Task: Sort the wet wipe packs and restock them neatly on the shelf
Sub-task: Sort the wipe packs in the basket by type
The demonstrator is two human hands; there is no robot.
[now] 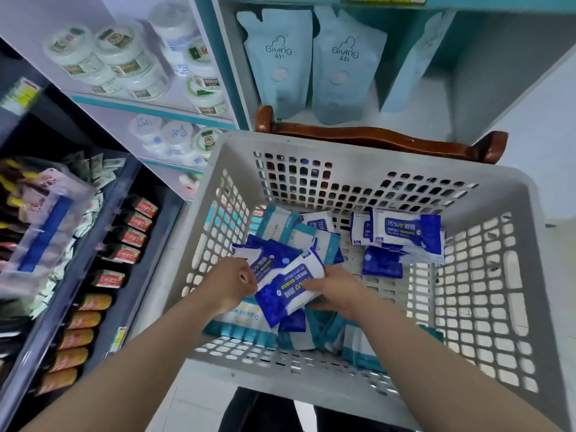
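Observation:
A grey plastic basket [486, 307] holds several wet wipe packs, some blue-and-white, some teal-and-white. Both my hands reach into it. My left hand [229, 283] and my right hand [335, 289] together grip a small stack of blue-and-white alcohol wipe packs [288, 283], one hand on each end. More blue packs [405, 233] lie at the basket's far right. Teal packs [246, 328] lie along the near side, partly under the held stack.
The basket rests on a brown wooden chair [374, 138]. Behind it a teal shelf holds light blue pouches [280, 60]. To the left stand shelves with white tubs [124, 57] and a dark rack of small red and orange packets [131, 238].

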